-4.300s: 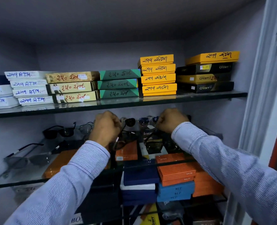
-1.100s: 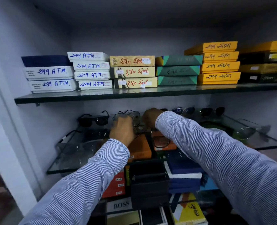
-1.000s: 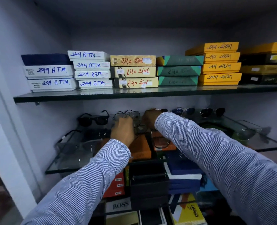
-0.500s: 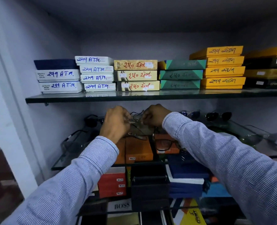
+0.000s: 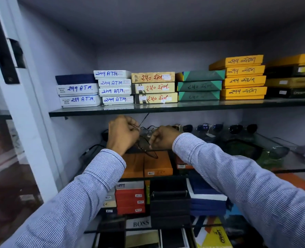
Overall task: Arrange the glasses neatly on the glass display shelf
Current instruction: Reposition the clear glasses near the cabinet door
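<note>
**A:** So what's going on in the cabinet shot? Where are the glasses?

**B:** Both hands are up at the middle glass shelf, just under the upper shelf. The left hand and right hand are close together with a thin wire-framed pair of glasses between them, held in the air above the shelf's front part, over some orange boxes.

**A:** Fingers open or what?

**B:** Curled in on both hands. The left fingers pinch one end of the frame, with a thin arm of the glasses poking up towards the upper shelf. The right fingers are closed at the other end. The exact contact on that side is a bit blurry, but it looks like a grip.

**A:** Anything else on that shelf?

**B:** Yeah, a row of sunglasses along the back to the right of the hands, plus another dark pair further right. One more pair lies near the right edge, hard to make out.

**A:** And up top?

**B:** Stacks of flat boxes: white boxes with blue handwriting, tan boxes, green boxes, yellow boxes. Both sleeves are blue-and-white striped.
</note>
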### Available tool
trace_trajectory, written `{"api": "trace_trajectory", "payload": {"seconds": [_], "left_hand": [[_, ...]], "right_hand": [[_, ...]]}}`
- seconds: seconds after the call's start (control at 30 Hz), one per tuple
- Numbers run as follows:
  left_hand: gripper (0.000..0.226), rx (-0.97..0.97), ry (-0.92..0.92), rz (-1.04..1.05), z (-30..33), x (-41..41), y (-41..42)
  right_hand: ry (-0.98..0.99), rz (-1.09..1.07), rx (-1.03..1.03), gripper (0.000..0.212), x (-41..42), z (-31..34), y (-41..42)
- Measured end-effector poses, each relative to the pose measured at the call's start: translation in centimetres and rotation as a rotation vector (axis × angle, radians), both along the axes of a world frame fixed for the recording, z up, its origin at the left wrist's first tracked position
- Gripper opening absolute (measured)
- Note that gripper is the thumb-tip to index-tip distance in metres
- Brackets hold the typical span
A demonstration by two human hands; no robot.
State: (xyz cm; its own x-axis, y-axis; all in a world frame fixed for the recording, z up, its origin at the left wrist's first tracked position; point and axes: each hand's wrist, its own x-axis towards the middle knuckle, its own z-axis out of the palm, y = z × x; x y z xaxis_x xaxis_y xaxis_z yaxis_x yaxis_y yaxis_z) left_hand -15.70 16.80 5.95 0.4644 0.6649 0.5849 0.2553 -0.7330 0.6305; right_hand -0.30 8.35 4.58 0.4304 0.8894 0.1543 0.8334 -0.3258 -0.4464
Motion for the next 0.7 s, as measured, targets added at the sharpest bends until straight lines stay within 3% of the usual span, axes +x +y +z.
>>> {"api": "trace_trajectory", "payload": {"seconds": [0.2, 0.57, 0.7], "left_hand": [[0.01, -0.123, -0.006, 0.016, -0.1, -0.3, 0.7], [0.011, -0.16, 0.19, 0.108, -1.3, 0.2, 3.4], [0.016, -0.176, 0.314, 0.091, -2.2, 1.2, 5.2]], "right_hand": [[0.031, -0.075, 0.016, 0.011, -0.1, -0.3, 0.1], [0.016, -0.36, 0.047, 0.042, 1.9, 1.0, -0.2], [-0.038, -0.491, 0.021, 0.04, 2.5, 0.4, 1.2]]}}
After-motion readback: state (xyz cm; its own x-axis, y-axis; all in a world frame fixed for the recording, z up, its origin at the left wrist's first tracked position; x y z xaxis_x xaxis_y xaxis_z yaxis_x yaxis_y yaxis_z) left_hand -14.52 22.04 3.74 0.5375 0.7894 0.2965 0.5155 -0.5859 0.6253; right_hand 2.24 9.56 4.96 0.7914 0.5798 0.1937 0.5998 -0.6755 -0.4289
